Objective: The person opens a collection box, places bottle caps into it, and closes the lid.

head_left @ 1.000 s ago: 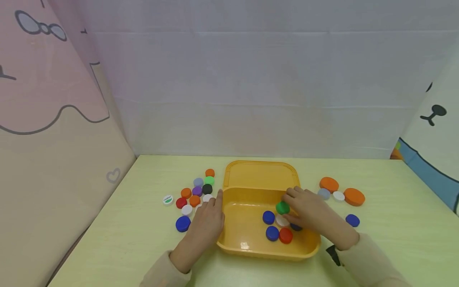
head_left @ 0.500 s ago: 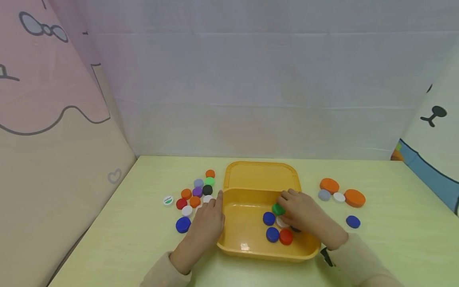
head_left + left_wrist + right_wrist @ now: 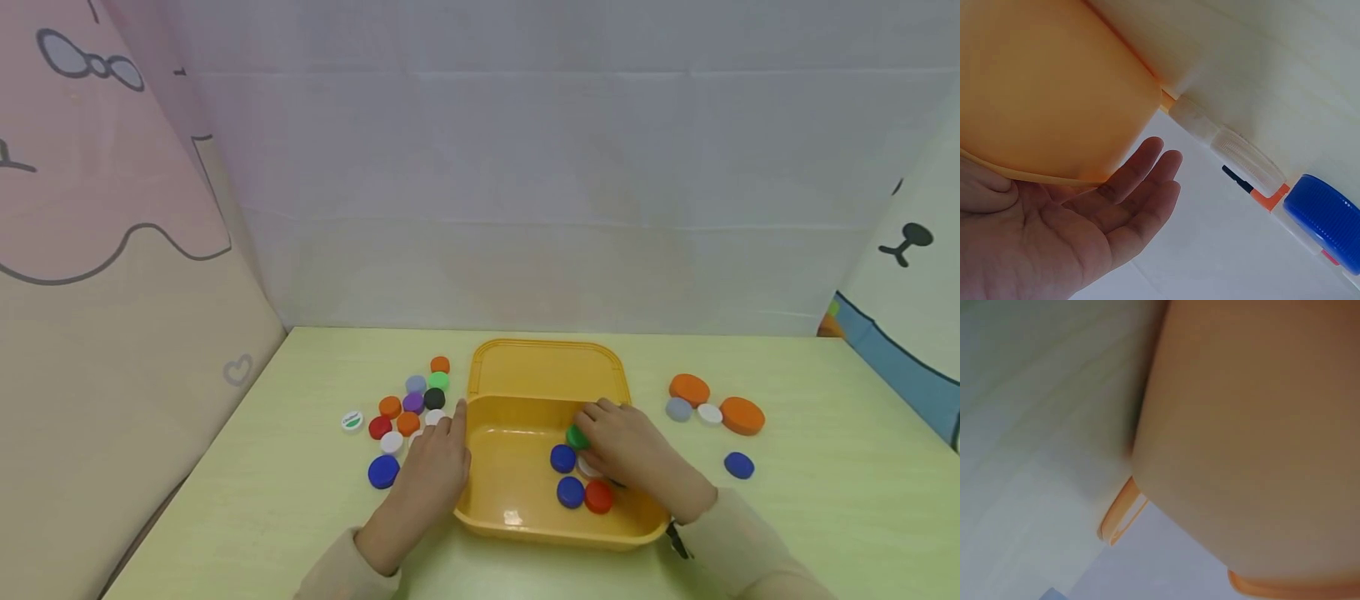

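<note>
A yellow plastic box point(image 3: 540, 535) stands on the table with several bottle caps inside. My left hand point(image 3: 433, 462) holds its left rim, index finger straight along the edge; in the left wrist view the other fingers lie loosely outside the box wall point(image 3: 1054, 87). My right hand point(image 3: 630, 446) reaches inside and pinches a green bottle cap point(image 3: 576, 437), partly hidden by the fingers. Next to it lie a blue cap point(image 3: 563, 458), another blue cap point(image 3: 570, 492), a red cap point(image 3: 598, 497) and a partly covered white cap point(image 3: 588, 468). The right wrist view shows the box's outer wall point(image 3: 1254, 437), not the hand.
A yellow lid point(image 3: 547, 367) lies behind the box. Several mixed caps, among them a large blue cap point(image 3: 383, 472), lie to the left. To the right are orange caps point(image 3: 742, 416), pale caps point(image 3: 678, 409) and a dark blue cap point(image 3: 739, 465).
My right hand has moved a little to the left inside the box, carrying the green bottle cap along. The left hand stays on the rim.
</note>
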Available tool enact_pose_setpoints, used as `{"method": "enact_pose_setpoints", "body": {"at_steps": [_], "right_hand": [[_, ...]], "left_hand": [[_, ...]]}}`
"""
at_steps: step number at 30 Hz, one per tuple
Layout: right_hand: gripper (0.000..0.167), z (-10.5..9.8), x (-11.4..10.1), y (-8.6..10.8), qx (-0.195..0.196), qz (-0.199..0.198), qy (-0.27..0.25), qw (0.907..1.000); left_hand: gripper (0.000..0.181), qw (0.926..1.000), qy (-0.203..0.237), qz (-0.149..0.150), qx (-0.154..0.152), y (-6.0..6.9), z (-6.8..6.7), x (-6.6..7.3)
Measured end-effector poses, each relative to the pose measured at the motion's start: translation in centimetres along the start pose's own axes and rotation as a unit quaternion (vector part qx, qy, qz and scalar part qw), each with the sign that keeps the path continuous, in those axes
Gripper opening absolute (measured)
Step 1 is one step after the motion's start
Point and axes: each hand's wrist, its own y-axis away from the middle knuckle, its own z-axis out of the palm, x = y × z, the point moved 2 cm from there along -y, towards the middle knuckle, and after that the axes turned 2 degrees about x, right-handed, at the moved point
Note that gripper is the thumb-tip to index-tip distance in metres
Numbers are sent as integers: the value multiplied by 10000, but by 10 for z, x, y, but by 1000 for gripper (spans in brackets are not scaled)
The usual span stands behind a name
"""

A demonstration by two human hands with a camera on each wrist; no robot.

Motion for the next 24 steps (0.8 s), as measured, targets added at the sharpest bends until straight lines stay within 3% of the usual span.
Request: {"method": "enact_pose_setpoints", "body": {"at_steps": [24], "right_hand": [[17, -1, 3, 5, 243, -112, -145, 9995]], "left_hand": [[56, 10000, 21, -16, 6, 0, 1, 0]]}}
